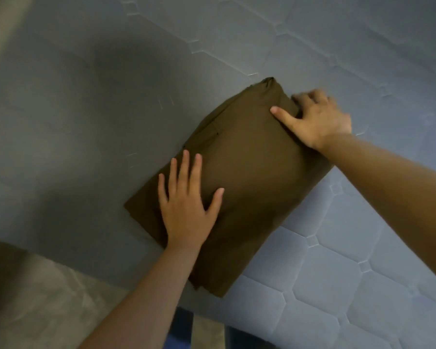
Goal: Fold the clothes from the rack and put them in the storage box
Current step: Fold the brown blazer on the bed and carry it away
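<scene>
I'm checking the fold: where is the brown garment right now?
In the head view, the folded brown fabric garment lies centre frame on the quilted grey mattress, under the flat left hand, right hand gripping its far edge.

a plain olive-brown folded garment (247,177) is seen, without print or stripe. the mattress (337,260) is coloured pale grey-blue and quilted in an octagon pattern with small squares. the floor (35,306) at near left is mottled beige.

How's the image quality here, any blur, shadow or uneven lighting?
Head view: the right hand is motion-blurred at its fingers; the left hand is sharper, flat on the brown garment. A broad shadow darkens the mattress at left, while its lower-right part is brighter. Overall dim and soft.
</scene>
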The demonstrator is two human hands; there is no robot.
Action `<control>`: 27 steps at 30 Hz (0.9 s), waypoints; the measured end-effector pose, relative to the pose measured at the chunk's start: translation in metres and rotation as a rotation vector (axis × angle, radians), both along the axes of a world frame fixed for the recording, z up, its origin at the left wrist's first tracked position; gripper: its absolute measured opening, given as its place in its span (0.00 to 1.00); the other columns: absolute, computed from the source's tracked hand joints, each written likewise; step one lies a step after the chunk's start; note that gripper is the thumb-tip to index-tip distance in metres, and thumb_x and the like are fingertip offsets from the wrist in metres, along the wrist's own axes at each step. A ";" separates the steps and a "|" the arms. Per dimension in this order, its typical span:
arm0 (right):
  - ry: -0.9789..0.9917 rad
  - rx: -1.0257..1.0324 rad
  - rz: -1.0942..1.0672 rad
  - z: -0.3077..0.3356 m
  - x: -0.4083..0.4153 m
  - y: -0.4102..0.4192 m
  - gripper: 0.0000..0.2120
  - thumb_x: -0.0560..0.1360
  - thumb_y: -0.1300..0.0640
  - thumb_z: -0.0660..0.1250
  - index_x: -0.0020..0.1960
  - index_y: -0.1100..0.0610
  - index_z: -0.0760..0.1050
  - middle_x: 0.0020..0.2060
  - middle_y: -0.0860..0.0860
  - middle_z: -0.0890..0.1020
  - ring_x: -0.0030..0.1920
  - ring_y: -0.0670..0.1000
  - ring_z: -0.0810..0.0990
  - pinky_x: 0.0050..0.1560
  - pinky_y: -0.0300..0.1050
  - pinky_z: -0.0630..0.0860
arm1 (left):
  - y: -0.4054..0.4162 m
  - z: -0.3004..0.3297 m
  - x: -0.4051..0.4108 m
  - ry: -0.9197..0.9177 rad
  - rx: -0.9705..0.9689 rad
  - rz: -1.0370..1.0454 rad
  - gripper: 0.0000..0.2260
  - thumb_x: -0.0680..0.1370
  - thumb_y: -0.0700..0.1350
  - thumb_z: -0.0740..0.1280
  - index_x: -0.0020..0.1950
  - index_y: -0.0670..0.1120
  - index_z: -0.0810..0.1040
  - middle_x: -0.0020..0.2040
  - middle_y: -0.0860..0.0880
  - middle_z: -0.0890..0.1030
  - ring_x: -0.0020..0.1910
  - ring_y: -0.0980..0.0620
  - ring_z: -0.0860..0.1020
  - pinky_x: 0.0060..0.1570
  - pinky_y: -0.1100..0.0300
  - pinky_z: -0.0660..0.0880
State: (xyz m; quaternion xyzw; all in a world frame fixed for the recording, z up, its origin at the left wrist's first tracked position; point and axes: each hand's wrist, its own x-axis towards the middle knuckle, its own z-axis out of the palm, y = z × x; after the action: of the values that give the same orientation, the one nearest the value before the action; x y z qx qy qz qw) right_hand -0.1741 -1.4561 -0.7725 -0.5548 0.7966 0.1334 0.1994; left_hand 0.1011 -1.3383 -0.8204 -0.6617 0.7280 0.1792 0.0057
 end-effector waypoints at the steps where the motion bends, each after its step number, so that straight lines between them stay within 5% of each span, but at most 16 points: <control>1: -0.021 0.057 -0.061 0.008 -0.008 0.011 0.43 0.69 0.18 0.44 0.74 0.43 0.64 0.69 0.52 0.71 0.69 0.60 0.70 0.60 0.61 0.72 | -0.003 0.006 0.010 -0.010 -0.018 0.031 0.32 0.80 0.65 0.53 0.80 0.50 0.54 0.80 0.49 0.57 0.79 0.48 0.54 0.76 0.43 0.51; 4: -0.372 0.203 -0.401 0.009 -0.027 0.050 0.48 0.62 0.18 0.59 0.72 0.47 0.68 0.66 0.52 0.77 0.64 0.58 0.77 0.65 0.56 0.74 | -0.014 0.012 0.046 -0.067 -0.033 0.112 0.32 0.79 0.66 0.55 0.76 0.47 0.63 0.74 0.47 0.68 0.74 0.46 0.63 0.74 0.42 0.55; 7: -0.754 0.121 -0.654 0.003 -0.040 0.086 0.43 0.56 0.28 0.74 0.65 0.51 0.75 0.58 0.51 0.82 0.56 0.52 0.82 0.62 0.53 0.78 | -0.029 0.015 0.056 -0.053 -0.003 0.026 0.31 0.75 0.67 0.61 0.65 0.42 0.73 0.63 0.41 0.74 0.64 0.40 0.69 0.65 0.43 0.67; 14: -0.902 -0.063 -0.902 0.000 -0.053 0.168 0.25 0.66 0.41 0.78 0.56 0.54 0.79 0.51 0.54 0.85 0.49 0.53 0.86 0.51 0.52 0.83 | -0.074 0.039 0.018 0.072 0.350 -0.184 0.18 0.77 0.61 0.64 0.53 0.49 0.65 0.39 0.49 0.73 0.40 0.45 0.76 0.34 0.52 0.72; 16: -0.891 -0.141 -1.032 0.000 -0.045 0.202 0.22 0.69 0.44 0.76 0.56 0.55 0.80 0.49 0.52 0.86 0.45 0.49 0.86 0.44 0.47 0.83 | -0.082 0.044 -0.004 0.045 0.280 -0.273 0.18 0.78 0.59 0.64 0.57 0.47 0.66 0.40 0.49 0.74 0.43 0.42 0.78 0.38 0.51 0.72; 23: -0.912 -0.247 -1.464 0.006 0.026 0.333 0.16 0.72 0.45 0.74 0.55 0.51 0.77 0.53 0.49 0.84 0.54 0.51 0.83 0.61 0.54 0.78 | -0.064 0.060 -0.098 0.057 -0.099 -0.565 0.13 0.78 0.52 0.65 0.61 0.50 0.72 0.53 0.47 0.81 0.57 0.44 0.76 0.68 0.48 0.62; 27: -0.615 -0.400 -1.445 0.005 0.065 0.364 0.19 0.75 0.48 0.71 0.62 0.49 0.70 0.63 0.52 0.77 0.62 0.50 0.77 0.67 0.53 0.73 | -0.026 0.057 -0.090 0.146 -0.291 -0.601 0.20 0.78 0.45 0.64 0.70 0.47 0.70 0.69 0.48 0.73 0.75 0.46 0.63 0.76 0.42 0.51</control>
State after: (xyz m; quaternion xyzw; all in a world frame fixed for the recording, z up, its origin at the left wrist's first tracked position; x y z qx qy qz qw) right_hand -0.1093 -1.0920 -0.7674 0.0598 0.8765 -0.3318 0.3437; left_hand 0.0113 -1.3644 -0.7637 -0.3971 0.9068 0.1106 -0.0884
